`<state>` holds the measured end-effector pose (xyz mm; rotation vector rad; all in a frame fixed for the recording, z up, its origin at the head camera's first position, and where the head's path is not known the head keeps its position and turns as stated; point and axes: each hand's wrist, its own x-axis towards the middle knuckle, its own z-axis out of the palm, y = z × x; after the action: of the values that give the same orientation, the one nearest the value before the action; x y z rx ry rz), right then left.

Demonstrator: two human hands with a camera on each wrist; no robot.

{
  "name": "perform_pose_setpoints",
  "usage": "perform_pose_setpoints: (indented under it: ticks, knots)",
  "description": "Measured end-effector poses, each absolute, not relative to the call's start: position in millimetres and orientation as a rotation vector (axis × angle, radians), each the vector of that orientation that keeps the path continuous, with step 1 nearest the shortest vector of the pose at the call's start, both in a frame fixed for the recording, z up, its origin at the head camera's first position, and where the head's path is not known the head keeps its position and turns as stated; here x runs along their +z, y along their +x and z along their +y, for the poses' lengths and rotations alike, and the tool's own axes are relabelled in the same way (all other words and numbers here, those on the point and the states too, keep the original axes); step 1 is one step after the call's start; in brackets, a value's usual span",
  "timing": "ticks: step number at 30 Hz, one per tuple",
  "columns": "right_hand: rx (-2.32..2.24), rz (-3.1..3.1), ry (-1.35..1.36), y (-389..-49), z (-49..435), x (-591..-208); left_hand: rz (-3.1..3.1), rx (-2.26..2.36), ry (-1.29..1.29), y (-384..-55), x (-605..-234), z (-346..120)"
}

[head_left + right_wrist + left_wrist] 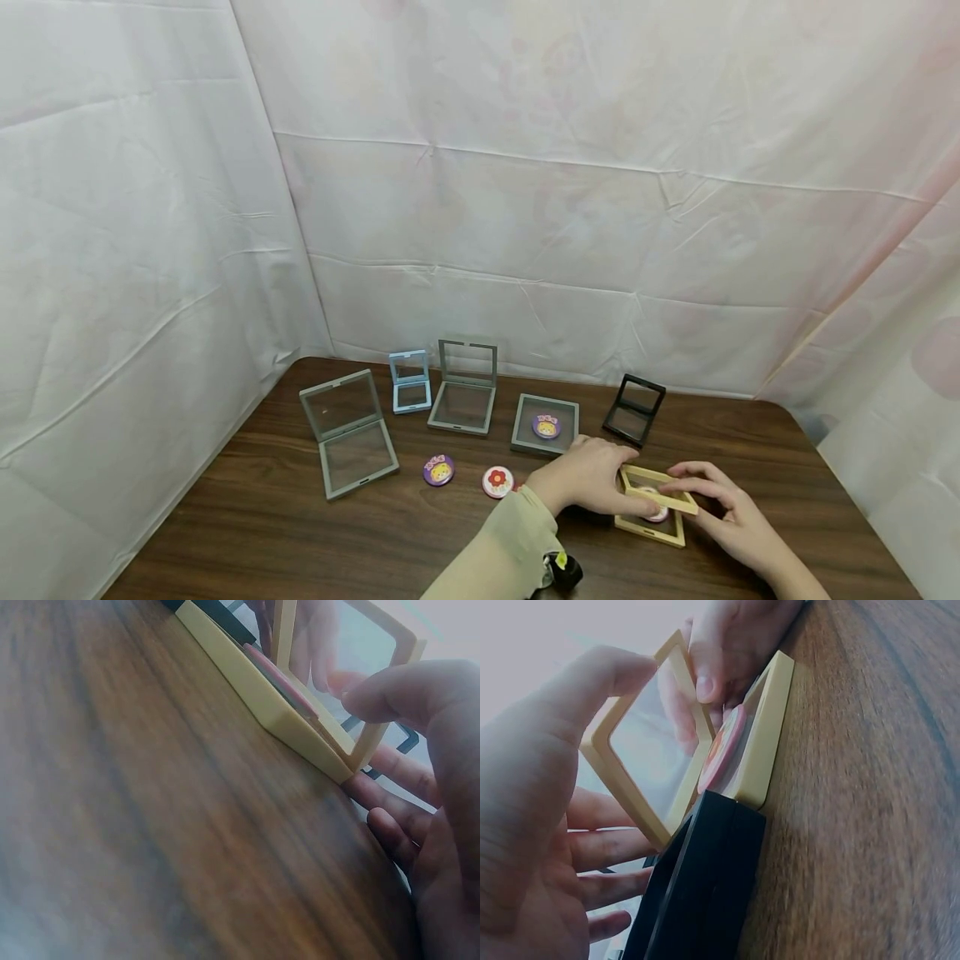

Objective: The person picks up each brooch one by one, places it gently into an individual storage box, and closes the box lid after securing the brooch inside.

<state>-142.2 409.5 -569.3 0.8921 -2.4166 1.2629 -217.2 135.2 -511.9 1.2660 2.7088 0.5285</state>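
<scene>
A pale yellow display frame (651, 532) lies at the right of the table, its lid (621, 796) raised at an angle above the base. Inside the base sits a round badge with a pink edge (721, 754), partly covered by the lid in the head view. My left hand (596, 477) holds the lid's left side, thumb on one edge and fingers at the other. From the right, my right hand (738, 523) grips the frame, its thumb (379, 697) at the lid and fingers near the base corner. A black frame (716, 870) touches the yellow base, mostly hidden by my left arm in the head view.
Open grey frames (360, 482) (459, 429) and a small blue one (412, 408) stand at the left and back. A closed grey frame (517, 433) holds a purple badge. An open black frame (626, 435) stands behind my hands. Purple (438, 470) and red-flower (498, 482) badges lie in front.
</scene>
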Motion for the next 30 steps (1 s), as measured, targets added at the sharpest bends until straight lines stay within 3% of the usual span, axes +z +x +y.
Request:
perform_pose_setpoints:
  ticks: [30]
  knots:
    - [1.189,-2.509,0.758,-137,405,-558,2.722,0.539,1.284,-217,-511,133]
